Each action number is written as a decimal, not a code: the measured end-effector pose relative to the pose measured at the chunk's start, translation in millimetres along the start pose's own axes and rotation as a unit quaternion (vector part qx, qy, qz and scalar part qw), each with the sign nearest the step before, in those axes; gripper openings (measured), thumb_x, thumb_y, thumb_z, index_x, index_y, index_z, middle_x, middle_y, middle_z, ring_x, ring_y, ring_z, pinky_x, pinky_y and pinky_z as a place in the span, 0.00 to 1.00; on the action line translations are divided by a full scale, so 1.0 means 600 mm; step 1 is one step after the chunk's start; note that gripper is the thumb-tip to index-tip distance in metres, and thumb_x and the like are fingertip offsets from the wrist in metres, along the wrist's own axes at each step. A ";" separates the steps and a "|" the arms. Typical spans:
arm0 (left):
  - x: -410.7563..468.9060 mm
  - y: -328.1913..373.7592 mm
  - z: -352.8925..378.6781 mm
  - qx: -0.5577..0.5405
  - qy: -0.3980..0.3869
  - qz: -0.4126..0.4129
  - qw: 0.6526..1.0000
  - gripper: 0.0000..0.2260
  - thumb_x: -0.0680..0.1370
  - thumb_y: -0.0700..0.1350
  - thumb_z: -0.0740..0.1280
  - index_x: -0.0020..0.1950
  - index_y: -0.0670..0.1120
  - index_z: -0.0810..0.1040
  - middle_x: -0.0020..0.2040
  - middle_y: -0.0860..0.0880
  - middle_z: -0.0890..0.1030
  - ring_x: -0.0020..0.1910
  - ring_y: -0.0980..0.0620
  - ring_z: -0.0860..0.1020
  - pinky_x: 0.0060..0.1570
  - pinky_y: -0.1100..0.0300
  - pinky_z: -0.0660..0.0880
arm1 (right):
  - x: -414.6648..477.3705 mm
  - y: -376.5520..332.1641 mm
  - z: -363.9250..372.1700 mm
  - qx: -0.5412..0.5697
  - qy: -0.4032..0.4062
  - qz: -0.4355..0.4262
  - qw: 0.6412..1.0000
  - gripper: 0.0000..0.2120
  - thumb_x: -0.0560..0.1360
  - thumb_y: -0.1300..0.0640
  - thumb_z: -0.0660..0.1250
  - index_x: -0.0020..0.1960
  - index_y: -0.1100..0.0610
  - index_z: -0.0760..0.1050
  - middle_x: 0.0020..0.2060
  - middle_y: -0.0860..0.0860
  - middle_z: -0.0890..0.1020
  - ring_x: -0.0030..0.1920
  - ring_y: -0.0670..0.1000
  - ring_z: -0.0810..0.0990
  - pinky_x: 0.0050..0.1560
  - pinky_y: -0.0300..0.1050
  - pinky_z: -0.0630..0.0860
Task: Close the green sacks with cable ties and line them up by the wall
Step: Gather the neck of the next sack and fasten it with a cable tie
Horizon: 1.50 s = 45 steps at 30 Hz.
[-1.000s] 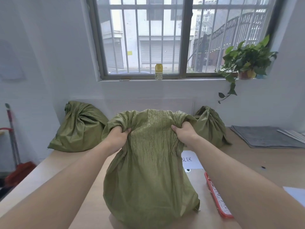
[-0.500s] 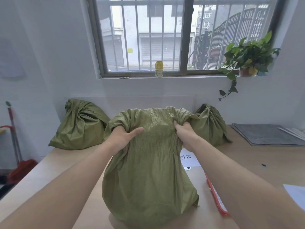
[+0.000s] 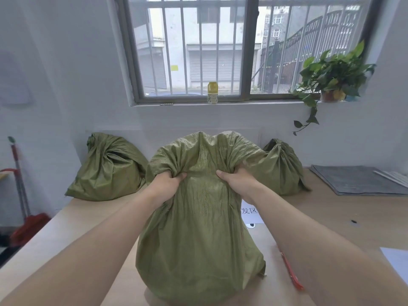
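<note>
Centrally, the green sack [image 3: 198, 239] stands upright near the front edge of the worktop [image 3: 331, 217], its top bunched by the left hand [image 3: 164, 184] and the right hand [image 3: 237, 181], each with fingers curled tightly into the fabric. Behind it, along the back edge by the wall [image 3: 66, 96], rest the left rear sack [image 3: 108, 171] and the right rear sack [image 3: 280, 171], both with gathered necks.

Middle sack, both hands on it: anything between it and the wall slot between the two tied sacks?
Nothing visible. The left hand and right hand grip the middle sack by its gathered top. The gap at the wall between the left tied sack and right tied sack looks free, though the middle sack hides the table behind it.
</note>
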State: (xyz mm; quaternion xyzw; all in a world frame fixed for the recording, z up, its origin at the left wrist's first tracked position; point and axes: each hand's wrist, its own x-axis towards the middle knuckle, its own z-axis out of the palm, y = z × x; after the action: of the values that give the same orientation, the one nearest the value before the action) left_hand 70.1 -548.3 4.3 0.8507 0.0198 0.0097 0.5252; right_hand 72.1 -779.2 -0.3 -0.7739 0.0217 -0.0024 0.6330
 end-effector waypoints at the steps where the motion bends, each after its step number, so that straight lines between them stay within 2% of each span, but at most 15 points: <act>1: -0.001 0.001 0.003 0.009 0.002 0.003 1.000 0.25 0.82 0.54 0.66 0.76 0.42 0.71 0.71 0.46 0.76 0.69 0.45 0.74 0.73 0.51 0.68 | 0.003 0.001 0.003 -0.025 0.006 0.000 1.000 0.24 0.81 0.53 0.71 0.73 0.54 0.68 0.66 0.51 0.79 0.67 0.55 0.78 0.72 0.56 0.74; 5: 0.004 0.002 0.012 0.057 -0.017 0.015 0.998 0.22 0.85 0.49 0.61 0.77 0.43 0.69 0.73 0.45 0.73 0.73 0.44 0.70 0.75 0.53 0.64 | 0.001 -0.008 0.014 -0.073 0.018 -0.026 0.997 0.21 0.82 0.56 0.69 0.73 0.55 0.71 0.65 0.51 0.80 0.67 0.55 0.78 0.72 0.55 0.73; 8: 0.004 0.001 0.013 0.072 -0.034 0.015 0.997 0.18 0.85 0.47 0.60 0.75 0.43 0.71 0.68 0.45 0.76 0.66 0.47 0.73 0.67 0.58 0.66 | -0.002 -0.010 0.017 -0.094 0.013 -0.024 0.995 0.18 0.81 0.55 0.68 0.71 0.54 0.75 0.62 0.49 0.82 0.66 0.56 0.79 0.72 0.56 0.73; 11: 0.000 0.002 0.011 0.079 -0.044 0.006 0.996 0.19 0.83 0.44 0.62 0.74 0.44 0.72 0.63 0.48 0.77 0.62 0.49 0.74 0.67 0.56 0.69 | 0.002 -0.007 0.015 -0.109 0.030 -0.025 0.993 0.20 0.79 0.51 0.68 0.70 0.52 0.74 0.64 0.49 0.81 0.67 0.56 0.78 0.71 0.55 0.73; 14: 0.004 0.002 0.016 0.079 -0.064 0.002 0.995 0.20 0.81 0.42 0.63 0.74 0.44 0.73 0.68 0.47 0.77 0.66 0.46 0.75 0.71 0.50 0.70 | -0.006 -0.015 0.016 -0.124 0.039 -0.042 0.991 0.19 0.83 0.57 0.65 0.73 0.56 0.70 0.66 0.50 0.78 0.68 0.53 0.75 0.67 0.45 0.70; 16: 0.003 0.005 0.020 0.079 -0.068 -0.003 0.995 0.20 0.81 0.42 0.63 0.74 0.44 0.72 0.69 0.46 0.76 0.68 0.45 0.74 0.73 0.48 0.69 | -0.006 -0.015 0.017 -0.135 0.036 -0.052 0.989 0.19 0.84 0.60 0.63 0.75 0.56 0.69 0.69 0.53 0.77 0.68 0.56 0.74 0.63 0.43 0.69; 18: 0.001 0.008 0.023 0.062 -0.061 -0.011 0.996 0.21 0.81 0.43 0.63 0.74 0.44 0.73 0.68 0.46 0.77 0.68 0.44 0.74 0.72 0.47 0.70 | -0.005 -0.015 0.020 -0.134 0.035 -0.063 0.988 0.20 0.84 0.60 0.62 0.76 0.55 0.68 0.70 0.53 0.76 0.68 0.55 0.74 0.63 0.43 0.68; 21: 0.002 0.008 0.025 0.000 -0.059 -0.023 0.998 0.19 0.78 0.48 0.65 0.69 0.48 0.77 0.63 0.48 0.81 0.63 0.45 0.79 0.70 0.46 0.73 | -0.002 -0.015 0.021 -0.125 0.039 -0.051 0.990 0.21 0.84 0.58 0.62 0.77 0.54 0.68 0.71 0.51 0.76 0.72 0.55 0.73 0.70 0.46 0.68; 25: 0.007 0.006 0.031 -0.082 -0.057 -0.031 0.995 0.11 0.81 0.50 0.66 0.61 0.48 0.79 0.58 0.50 0.83 0.60 0.47 0.81 0.69 0.46 0.74 | 0.001 -0.015 0.022 -0.128 0.051 -0.039 0.990 0.18 0.84 0.54 0.64 0.73 0.58 0.72 0.67 0.53 0.79 0.69 0.58 0.76 0.72 0.53 0.71; 27: 0.006 0.005 0.038 -0.102 -0.052 -0.022 0.993 0.14 0.81 0.55 0.66 0.62 0.49 0.79 0.60 0.51 0.83 0.62 0.49 0.80 0.70 0.48 0.73 | -0.003 -0.017 0.025 -0.124 0.049 -0.036 0.990 0.18 0.84 0.53 0.65 0.71 0.57 0.73 0.64 0.53 0.80 0.66 0.57 0.77 0.71 0.53 0.73; 31: 0.000 0.007 0.054 -0.132 -0.069 -0.009 0.989 0.26 0.81 0.60 0.66 0.72 0.44 0.75 0.65 0.52 0.80 0.66 0.52 0.77 0.73 0.51 0.70 | -0.012 -0.019 0.040 -0.109 0.026 -0.026 0.993 0.18 0.84 0.52 0.65 0.72 0.55 0.73 0.65 0.50 0.80 0.66 0.54 0.77 0.70 0.50 0.74; 35: -0.003 0.010 0.062 -0.174 -0.061 0.000 0.983 0.23 0.83 0.58 0.64 0.70 0.43 0.76 0.62 0.53 0.81 0.66 0.53 0.77 0.73 0.54 0.69 | -0.011 -0.015 0.047 -0.090 0.009 -0.016 0.996 0.20 0.79 0.48 0.67 0.69 0.52 0.76 0.60 0.48 0.84 0.62 0.53 0.82 0.68 0.54 0.77; 40: -0.002 0.005 0.067 -0.173 -0.062 0.008 0.983 0.31 0.78 0.68 0.64 0.71 0.47 0.76 0.66 0.54 0.81 0.68 0.55 0.76 0.74 0.51 0.68 | -0.017 -0.014 0.051 -0.071 -0.018 -0.021 0.997 0.21 0.80 0.47 0.69 0.70 0.53 0.76 0.60 0.48 0.84 0.61 0.51 0.82 0.67 0.53 0.78; 43: -0.006 0.005 0.070 -0.141 -0.050 0.013 0.989 0.32 0.79 0.69 0.60 0.73 0.47 0.75 0.68 0.55 0.78 0.69 0.54 0.74 0.75 0.52 0.66 | -0.022 -0.019 0.051 -0.074 -0.025 -0.020 0.997 0.17 0.81 0.50 0.67 0.69 0.52 0.76 0.58 0.47 0.83 0.61 0.51 0.81 0.66 0.50 0.77; 45: 0.000 0.003 0.075 -0.121 -0.046 0.014 0.991 0.34 0.79 0.70 0.58 0.74 0.46 0.74 0.68 0.53 0.78 0.71 0.53 0.73 0.76 0.52 0.65 | -0.023 -0.021 0.053 -0.081 -0.025 -0.017 0.996 0.13 0.81 0.50 0.65 0.64 0.50 0.76 0.56 0.47 0.83 0.59 0.52 0.81 0.66 0.52 0.78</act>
State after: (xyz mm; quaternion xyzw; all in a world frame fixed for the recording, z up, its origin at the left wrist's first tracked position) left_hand 71.7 -589.0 -14.2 0.7805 -0.0176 -0.0193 0.6246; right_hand 59.6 -744.9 5.8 -0.8228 -0.0072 0.0080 0.5682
